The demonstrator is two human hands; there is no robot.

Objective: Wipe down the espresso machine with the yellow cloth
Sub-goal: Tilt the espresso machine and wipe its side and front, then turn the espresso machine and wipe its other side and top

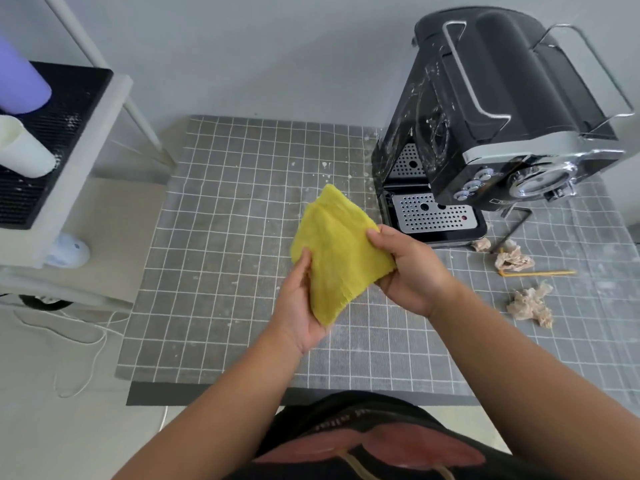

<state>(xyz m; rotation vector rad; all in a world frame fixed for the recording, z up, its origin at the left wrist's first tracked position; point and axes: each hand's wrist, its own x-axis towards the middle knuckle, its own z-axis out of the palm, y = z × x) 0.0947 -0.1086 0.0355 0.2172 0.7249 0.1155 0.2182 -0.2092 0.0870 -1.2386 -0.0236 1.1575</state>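
Far left: shelf unit (86,161) with a purple cup (20,77) and a cream cup (24,147) on a black mat, well away from the work, low risk

Left hand (299,306) holds the lower left edge of the yellow cloth (337,258), thumb on top, fingers curled underneath. Cloth is lifted above the grey grid mat (225,237), folded loosely, not touching the machine yet

Right hand (408,268) pinches the cloth's right edge, thumb over, fingers wrapped behind

Espresso machine (502,116) sits at the mat's back right, splattered with white specks, just beyond the cloth

Risks, judged: loose fold could open mid-wipe and drag over the drip tray (433,216) grate or catch on the knobs; pressing hard on the side may shove the machine; sweeping low could knock the crumpled paper scraps (530,303) and yellow stick (540,273) at right off the mat
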